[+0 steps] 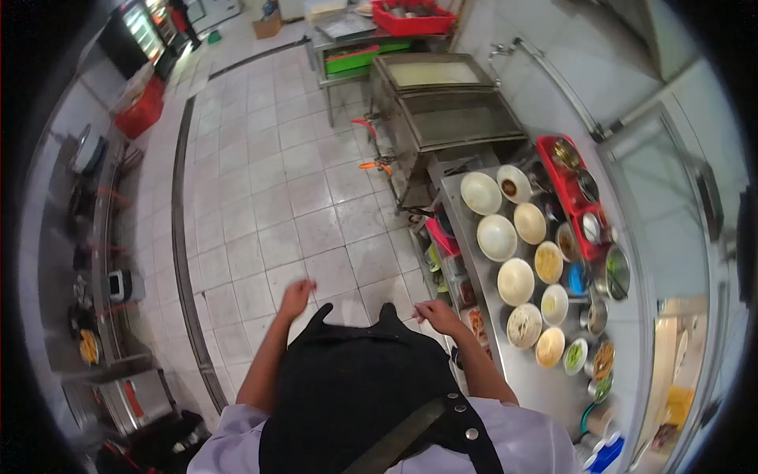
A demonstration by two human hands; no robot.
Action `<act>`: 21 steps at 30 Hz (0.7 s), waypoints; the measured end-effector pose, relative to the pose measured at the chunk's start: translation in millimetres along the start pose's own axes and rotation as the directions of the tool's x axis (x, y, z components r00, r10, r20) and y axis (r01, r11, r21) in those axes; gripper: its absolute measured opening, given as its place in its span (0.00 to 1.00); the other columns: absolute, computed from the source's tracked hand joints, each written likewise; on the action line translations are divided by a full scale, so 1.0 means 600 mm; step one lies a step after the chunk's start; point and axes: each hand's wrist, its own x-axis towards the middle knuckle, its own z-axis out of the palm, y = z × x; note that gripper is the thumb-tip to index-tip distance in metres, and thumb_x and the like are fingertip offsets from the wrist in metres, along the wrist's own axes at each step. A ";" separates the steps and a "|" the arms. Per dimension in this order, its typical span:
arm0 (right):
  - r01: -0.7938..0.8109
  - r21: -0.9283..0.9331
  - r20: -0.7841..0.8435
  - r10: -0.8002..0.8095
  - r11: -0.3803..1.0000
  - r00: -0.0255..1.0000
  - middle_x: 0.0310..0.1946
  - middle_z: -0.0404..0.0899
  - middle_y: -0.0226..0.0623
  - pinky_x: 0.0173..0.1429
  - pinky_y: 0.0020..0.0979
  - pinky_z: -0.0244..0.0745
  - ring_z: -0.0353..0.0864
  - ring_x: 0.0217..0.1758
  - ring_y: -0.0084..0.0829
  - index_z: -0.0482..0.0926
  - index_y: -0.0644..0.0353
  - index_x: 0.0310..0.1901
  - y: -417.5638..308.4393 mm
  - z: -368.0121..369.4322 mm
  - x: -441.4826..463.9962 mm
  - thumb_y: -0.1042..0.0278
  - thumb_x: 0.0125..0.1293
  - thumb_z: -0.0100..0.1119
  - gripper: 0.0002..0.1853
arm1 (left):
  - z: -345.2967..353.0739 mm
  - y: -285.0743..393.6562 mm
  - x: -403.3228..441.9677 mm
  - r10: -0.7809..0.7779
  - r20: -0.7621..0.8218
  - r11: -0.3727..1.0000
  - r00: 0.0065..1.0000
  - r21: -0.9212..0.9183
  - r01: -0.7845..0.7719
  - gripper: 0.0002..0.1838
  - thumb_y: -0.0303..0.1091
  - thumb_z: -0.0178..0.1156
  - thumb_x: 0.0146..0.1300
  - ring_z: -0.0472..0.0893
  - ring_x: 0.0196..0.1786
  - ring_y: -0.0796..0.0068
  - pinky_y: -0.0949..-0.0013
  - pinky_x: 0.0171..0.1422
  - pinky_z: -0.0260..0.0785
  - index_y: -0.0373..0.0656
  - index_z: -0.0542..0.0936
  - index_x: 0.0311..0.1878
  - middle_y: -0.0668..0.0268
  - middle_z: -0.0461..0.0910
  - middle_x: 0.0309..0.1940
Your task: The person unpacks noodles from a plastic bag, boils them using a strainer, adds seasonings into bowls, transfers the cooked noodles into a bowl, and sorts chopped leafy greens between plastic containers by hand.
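My left hand hangs in front of the black apron, above the tiled floor. Its fingers are loosely curled and I see nothing in them. My right hand is at the apron's other side, fingers curled in as well, with no object visible. It is nearest to the steel counter on the right but apart from the bowls. On that counter stand several pale bowls, among them a speckled bowl, a bowl of yellow food and a bowl of chopped greens.
A red tray with metal pots lies along the wall. Beyond the counter stands a steel vat unit. Stoves line the left side. A red crate sits farther off. A person stands at the far end.
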 end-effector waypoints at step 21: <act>0.319 -0.274 0.396 -0.196 0.907 0.897 0.48 0.90 0.42 0.60 0.38 0.81 0.88 0.51 0.34 0.85 0.62 0.60 -0.607 -0.126 0.823 0.61 0.81 0.61 0.16 | -0.746 0.626 0.458 0.960 -0.147 -0.091 -0.239 0.643 -0.761 0.25 0.35 0.64 0.75 0.79 0.68 0.53 0.53 0.76 0.69 0.36 0.75 0.70 0.50 0.79 0.66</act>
